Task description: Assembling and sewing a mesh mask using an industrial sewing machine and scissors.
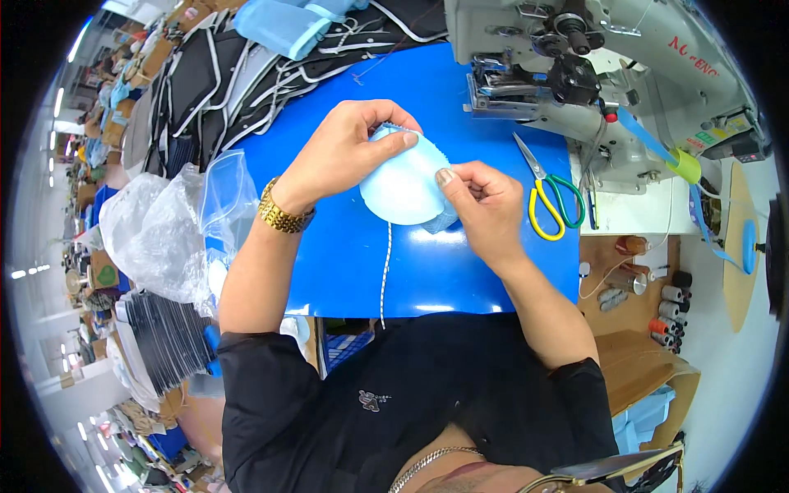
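Note:
Over the blue table top point(345, 283), a rounded light-blue fabric piece point(403, 189) is pinched between my two hands. My left hand point(355, 152), with a gold watch on its wrist, grips the upper left edge with thumb on top and fingers behind. At the right edge, my right hand point(486, 205) presses its thumb against curled fingers. A darker blue mesh-like layer point(441, 219) shows under the lower right of the piece. From its bottom hangs a thin black-and-white cord point(386, 271). Scissors point(549, 193) with yellow and green handles lie to the right of my right hand.
A sewing machine point(538, 90) stands at the far right. Black fabric pieces with pale piping point(214, 82) are heaped at the far left, beside light-blue mesh fabric point(288, 25). Clear plastic bags point(160, 230) bulge by my left forearm. Thread spools point(670, 312) sit on a lower right shelf.

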{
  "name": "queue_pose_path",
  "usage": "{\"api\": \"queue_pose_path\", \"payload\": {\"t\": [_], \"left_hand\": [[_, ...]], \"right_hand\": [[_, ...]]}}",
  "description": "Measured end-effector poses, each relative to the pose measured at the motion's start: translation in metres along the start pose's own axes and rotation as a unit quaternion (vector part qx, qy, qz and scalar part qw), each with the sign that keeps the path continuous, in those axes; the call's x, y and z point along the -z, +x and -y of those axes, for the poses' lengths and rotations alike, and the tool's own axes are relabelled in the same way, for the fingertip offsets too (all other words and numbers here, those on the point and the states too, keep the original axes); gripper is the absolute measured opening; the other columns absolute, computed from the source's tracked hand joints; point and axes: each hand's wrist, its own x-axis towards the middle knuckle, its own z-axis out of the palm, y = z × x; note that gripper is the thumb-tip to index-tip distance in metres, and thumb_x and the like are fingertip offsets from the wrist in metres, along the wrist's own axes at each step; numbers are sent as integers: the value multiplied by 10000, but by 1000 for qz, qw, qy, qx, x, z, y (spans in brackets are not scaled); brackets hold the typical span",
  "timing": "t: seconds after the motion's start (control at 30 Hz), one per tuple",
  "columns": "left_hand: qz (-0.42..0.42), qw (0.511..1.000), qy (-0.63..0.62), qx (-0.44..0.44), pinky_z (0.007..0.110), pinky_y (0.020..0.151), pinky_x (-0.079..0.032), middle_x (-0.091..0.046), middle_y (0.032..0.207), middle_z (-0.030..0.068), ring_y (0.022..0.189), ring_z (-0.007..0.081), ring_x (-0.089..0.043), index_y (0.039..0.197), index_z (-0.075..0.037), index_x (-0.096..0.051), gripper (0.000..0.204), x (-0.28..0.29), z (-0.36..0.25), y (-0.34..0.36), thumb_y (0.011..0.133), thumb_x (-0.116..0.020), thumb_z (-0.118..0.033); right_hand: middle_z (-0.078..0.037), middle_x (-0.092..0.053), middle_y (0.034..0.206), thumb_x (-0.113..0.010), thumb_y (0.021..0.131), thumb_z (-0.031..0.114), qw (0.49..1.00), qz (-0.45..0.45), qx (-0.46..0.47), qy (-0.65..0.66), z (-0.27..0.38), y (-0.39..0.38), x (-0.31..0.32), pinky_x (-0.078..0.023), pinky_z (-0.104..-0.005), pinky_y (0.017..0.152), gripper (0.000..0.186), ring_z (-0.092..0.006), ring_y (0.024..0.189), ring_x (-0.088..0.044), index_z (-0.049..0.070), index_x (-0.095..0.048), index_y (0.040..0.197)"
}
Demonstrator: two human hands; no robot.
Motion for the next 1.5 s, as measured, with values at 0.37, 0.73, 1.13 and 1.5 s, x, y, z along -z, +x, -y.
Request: {"api": "queue_pose_path", "payload": {"t": [0.37, 0.73, 1.13, 1.5], "left_hand": [[-10, 1000, 3, -14, 206, 620, -445, -671, 793, 9, 695, 43, -555, 946, -17, -700, 161, -19, 0, 7, 861, -682, -152], [-1, 998, -65, -5, 205, 629, -463, -670, 796, 3, 707, 52, -584, 959, -19, -707, 151, -24, -1, 3, 853, -669, -121], [21, 998, -52, 6, 211, 637, -504, -689, 827, 38, 708, 71, -626, 972, 1, -711, 168, -13, -1, 17, 846, -621, -67], [68, 967, -241, 39, 197, 579, -420, -596, 745, -16, 666, 42, -553, 914, -34, -588, 155, -16, 20, 86, 769, -640, -13]], "right_hand": [[-89, -697, 798, -698, 855, 128, 998, 48, -12, -24, 12, 15, 24, -510, -221, 584, 200, -87, 647, -633, -28, -700, 980], [-77, -701, 804, -693, 853, 77, 997, 47, -55, 34, 6, 6, 23, -517, -211, 601, 180, -78, 683, -647, -39, -692, 991], [-99, -708, 812, -687, 860, 95, 996, 39, -68, 47, 2, 13, 20, -521, -217, 610, 201, -95, 696, -661, -58, -678, 989], [-98, -707, 841, -688, 864, 96, 985, -3, -125, 120, -3, 49, 28, -515, -215, 641, 195, -98, 726, -658, -44, -676, 998]]}}
